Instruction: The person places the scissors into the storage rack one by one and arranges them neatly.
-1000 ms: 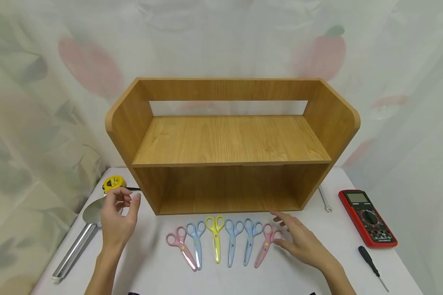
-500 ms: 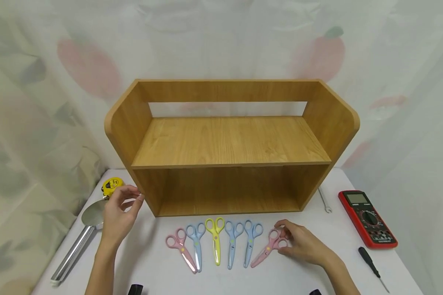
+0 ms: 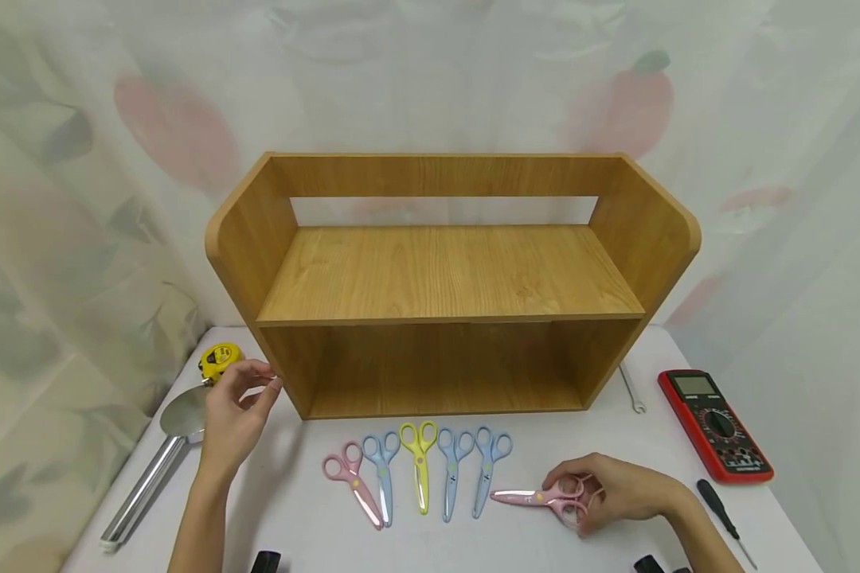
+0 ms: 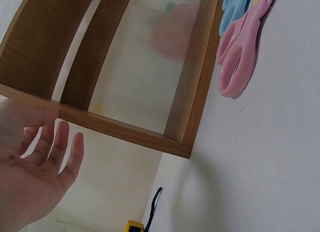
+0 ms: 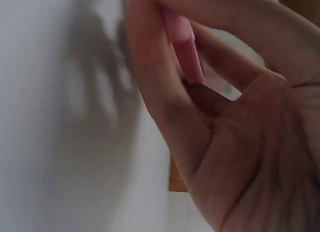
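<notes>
My right hand [image 3: 619, 495] pinches the handles of a pair of pink scissors [image 3: 537, 498], whose blades point left, near the front right of the table. In the right wrist view, a pink handle part [image 5: 186, 47] shows between thumb and fingers. Beside the wooden shelf [image 3: 451, 274], my left hand [image 3: 235, 414] hovers at its left panel with fingers loosely bent; whether the fingertips touch the panel is unclear. A row of scissors lies before the shelf: pink scissors [image 3: 354, 483], a light blue pair [image 3: 382, 475], yellow scissors [image 3: 419, 461] and two more light blue pairs [image 3: 451, 472].
On the left lie a yellow tape measure [image 3: 218, 360] and a metal-handled tool with a round grey head [image 3: 146, 485]. To the right are a wrench [image 3: 632, 390], a red multimeter [image 3: 717, 426] and a black-handled screwdriver [image 3: 720, 513]. A patterned curtain hangs behind.
My right hand has taken hold of the rightmost pink scissors, turned them sideways and drawn them right and nearer. My left hand has shifted slightly right, to the shelf's side.
</notes>
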A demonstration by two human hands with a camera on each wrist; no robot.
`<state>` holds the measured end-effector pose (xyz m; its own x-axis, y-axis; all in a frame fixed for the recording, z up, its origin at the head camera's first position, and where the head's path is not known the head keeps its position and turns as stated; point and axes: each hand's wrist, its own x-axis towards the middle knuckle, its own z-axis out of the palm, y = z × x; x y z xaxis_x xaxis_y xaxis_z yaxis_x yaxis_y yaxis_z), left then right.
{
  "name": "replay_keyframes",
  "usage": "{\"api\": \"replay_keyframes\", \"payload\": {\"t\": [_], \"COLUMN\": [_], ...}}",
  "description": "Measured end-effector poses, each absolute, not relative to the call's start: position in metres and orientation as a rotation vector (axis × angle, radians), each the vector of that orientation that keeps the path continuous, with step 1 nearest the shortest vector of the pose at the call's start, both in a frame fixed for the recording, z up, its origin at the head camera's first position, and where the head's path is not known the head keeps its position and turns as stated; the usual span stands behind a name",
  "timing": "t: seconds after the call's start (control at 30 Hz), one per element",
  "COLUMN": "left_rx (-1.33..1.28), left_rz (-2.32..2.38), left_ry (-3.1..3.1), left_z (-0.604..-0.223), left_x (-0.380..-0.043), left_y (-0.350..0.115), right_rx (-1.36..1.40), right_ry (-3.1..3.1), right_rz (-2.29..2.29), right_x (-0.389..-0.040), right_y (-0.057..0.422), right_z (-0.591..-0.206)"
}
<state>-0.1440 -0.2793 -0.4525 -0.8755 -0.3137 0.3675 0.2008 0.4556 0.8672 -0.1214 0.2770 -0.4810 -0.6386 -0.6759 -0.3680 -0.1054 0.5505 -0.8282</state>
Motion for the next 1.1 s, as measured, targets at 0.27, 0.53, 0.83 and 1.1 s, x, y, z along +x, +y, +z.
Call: {"api": "replay_keyframes", "payload": {"t": [0.27,0.53,0.83,1.1], "left_rx": [0.124,0.157,0.173,0.17], "left_rz": [-1.449,-1.42,-1.401,-1.411], "left_ry": [-2.219,-2.25,-2.252,-2.239], "left_z": [-0.453,-0.453,-0.456,-0.456], "left_x": [-0.145,-0.144,-0.146,-0.144], "left_y": [-0.279,-0.279,-0.277,-0.277], "right_rx": [-0.782,-1.174,-1.191,-1.127], "right_ry": [2.186,2.342,2.428,2.586], "right_rz": [-1.116,-1.505,-1.493,-1.319], "right_x": [-0.119,-0.139,-0.192,-0.241], "right_y": [0.267,0.205,0.102,0.01], "right_z": [-0.421,-0.341,-0.274,-0.271]}}
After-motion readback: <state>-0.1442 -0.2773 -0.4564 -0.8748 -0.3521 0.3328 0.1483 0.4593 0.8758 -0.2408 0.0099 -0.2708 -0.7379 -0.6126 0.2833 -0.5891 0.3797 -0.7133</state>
